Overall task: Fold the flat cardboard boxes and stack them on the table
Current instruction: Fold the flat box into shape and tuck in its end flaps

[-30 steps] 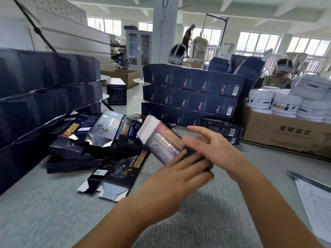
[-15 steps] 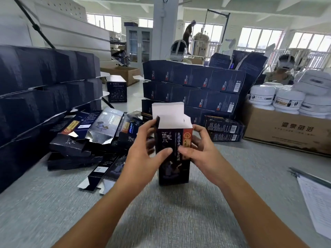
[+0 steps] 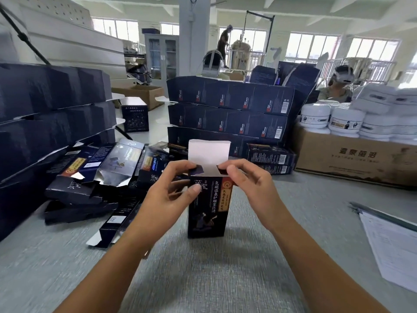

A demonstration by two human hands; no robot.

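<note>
The box [image 3: 208, 206] stands upright on the worktop [image 3: 203, 279], well in from its near edge, long axis vertical, squarely between my hands. My left hand [image 3: 171, 193] pinches one side flap, my right hand [image 3: 248, 188] the other. The white lid flap [image 3: 208, 152] rises just beyond my fingers [image 3: 180, 166], both hands equally near.

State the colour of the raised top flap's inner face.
Plain white; top flap of the box, clearest in head view.

1. The upright box [image 3: 206, 213] is black-navy with gold characters and an orange-brown band; its flap [image 3: 208, 152] is white inside.
2. The stacked boxes [image 3: 230, 100] are dark navy with red marks.
3. The table [image 3: 203, 279] is flecked grey.
4. The carton [image 3: 316, 154] is brown, the jars [image 3: 345, 119] white.
</note>
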